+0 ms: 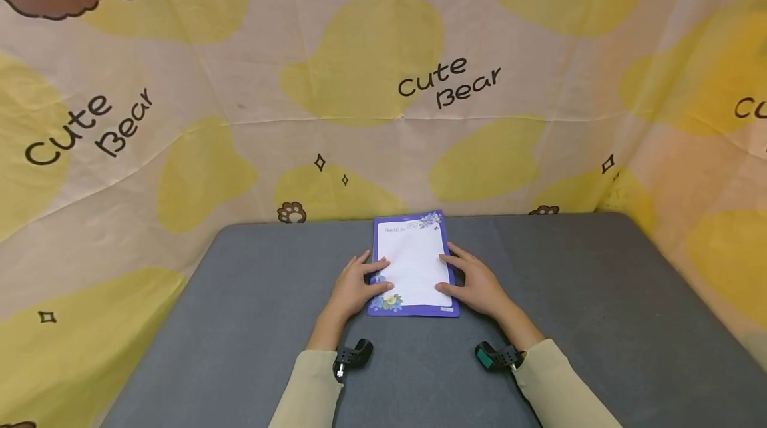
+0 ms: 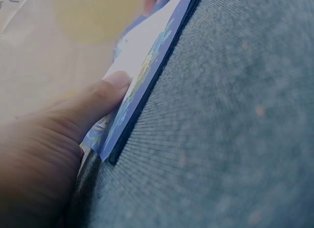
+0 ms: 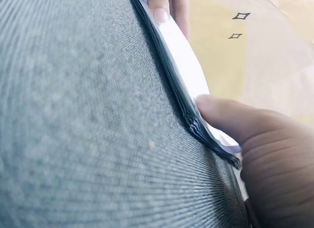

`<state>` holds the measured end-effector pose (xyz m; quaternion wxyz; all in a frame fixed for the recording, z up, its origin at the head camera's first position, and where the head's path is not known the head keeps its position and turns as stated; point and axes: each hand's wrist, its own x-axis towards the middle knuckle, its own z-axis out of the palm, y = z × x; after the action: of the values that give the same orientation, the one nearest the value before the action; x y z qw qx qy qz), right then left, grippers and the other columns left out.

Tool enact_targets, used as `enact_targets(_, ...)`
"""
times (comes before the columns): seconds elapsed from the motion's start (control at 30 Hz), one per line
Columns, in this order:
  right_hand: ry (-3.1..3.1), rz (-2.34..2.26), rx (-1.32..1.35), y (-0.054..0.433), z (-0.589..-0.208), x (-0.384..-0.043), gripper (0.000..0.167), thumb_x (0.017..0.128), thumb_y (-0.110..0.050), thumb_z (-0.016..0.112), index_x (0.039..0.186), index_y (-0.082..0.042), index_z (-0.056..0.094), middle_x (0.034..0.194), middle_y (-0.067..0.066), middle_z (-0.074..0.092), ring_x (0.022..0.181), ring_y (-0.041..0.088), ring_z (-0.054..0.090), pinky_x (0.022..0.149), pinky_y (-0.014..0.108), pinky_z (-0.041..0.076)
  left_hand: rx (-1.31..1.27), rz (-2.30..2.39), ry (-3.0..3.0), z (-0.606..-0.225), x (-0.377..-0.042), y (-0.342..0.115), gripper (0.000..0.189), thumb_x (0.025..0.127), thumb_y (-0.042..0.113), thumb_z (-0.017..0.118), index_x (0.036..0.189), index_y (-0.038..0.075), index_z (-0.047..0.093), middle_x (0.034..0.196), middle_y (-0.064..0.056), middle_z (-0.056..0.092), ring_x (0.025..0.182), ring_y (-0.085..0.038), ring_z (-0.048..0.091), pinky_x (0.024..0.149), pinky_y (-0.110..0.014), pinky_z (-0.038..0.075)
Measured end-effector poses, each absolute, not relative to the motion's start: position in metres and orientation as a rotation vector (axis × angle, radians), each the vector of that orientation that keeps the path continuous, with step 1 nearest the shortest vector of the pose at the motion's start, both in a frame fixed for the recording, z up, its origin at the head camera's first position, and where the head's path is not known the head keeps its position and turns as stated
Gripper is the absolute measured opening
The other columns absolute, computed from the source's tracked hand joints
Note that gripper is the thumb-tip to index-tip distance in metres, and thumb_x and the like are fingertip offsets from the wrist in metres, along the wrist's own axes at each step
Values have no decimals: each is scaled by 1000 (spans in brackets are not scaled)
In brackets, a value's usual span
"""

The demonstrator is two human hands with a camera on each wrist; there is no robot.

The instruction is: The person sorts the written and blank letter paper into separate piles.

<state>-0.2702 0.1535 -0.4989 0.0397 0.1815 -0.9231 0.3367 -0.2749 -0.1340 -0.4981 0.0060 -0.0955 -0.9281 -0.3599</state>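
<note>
A notepad (image 1: 413, 261) with a purple-blue border, flower corners and a white middle lies upright before me on the grey table. Small faint writing runs near its top. Beside its left edge, my left hand (image 1: 352, 287) rests thumb and forefinger on the sheet; in the left wrist view the thumb (image 2: 110, 88) lies over the flowered border. My right hand (image 1: 479, 285) mirrors this at the right edge, with its thumb (image 3: 221, 113) on the white page in the right wrist view. That view also shows the pad's thick, layered edge (image 3: 169, 86).
The grey table (image 1: 269, 321) extends to both sides and toward me. Behind it hangs a cloth (image 1: 359, 55) printed with bears and yellow patches. A black wrist camera (image 1: 355, 355) sits at my left cuff, another wrist camera (image 1: 499, 356) at my right.
</note>
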Motion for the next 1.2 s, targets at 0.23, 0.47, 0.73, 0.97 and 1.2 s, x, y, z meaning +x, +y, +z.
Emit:
enact_targets(0.23, -2615, 1314, 506, 155, -502, -273, 42, 86, -16, 81, 127, -10, 71, 140, 15, 63, 133, 39, 56, 110, 60, 43, -268, -1138, -2885, -497, -274, -133, 50, 83, 39, 83, 130, 28, 70, 158, -18, 44, 149, -53, 30, 114, -72, 29)
enact_targets(0.47, -2635, 1284, 361, 154, -503, -272, 33, 93, -14, 74, 125, -9, 73, 128, 17, 70, 124, 37, 63, 105, 57, 48, -273, -1129, -2882, -497, -274, -133, 51, 82, 39, 84, 131, 28, 70, 157, -18, 46, 148, -53, 32, 113, -72, 31)
enact_targets(0.73, -2501, 1381, 204, 155, -503, -272, 24, 89, -6, 75, 113, -6, 78, 108, 14, 77, 95, 23, 71, 81, 29, 56, -394, -1127, -2847, -499, -276, -134, 52, 82, 40, 84, 128, 21, 72, 148, -7, 58, 150, -41, 36, 120, -66, 27)
enact_targets(0.97, -2413, 1498, 133, 154, -501, -272, 21, 89, -2, 75, 109, -5, 79, 104, 16, 78, 82, 9, 69, 69, 16, 53, -389, -1147, -2811, -500, -276, -134, 45, 85, 37, 82, 125, 18, 74, 155, -7, 50, 149, -38, 39, 118, -62, 32)
enact_targets(1.2, -2349, 1708, 156, 154, -498, -270, 22, 91, -1, 73, 112, 1, 77, 105, 24, 75, 72, 8, 67, 62, 21, 58, -308, -1291, -2737, -502, -276, -135, 39, 92, 28, 75, 128, 13, 71, 153, -13, 53, 147, -36, 42, 119, -57, 34)
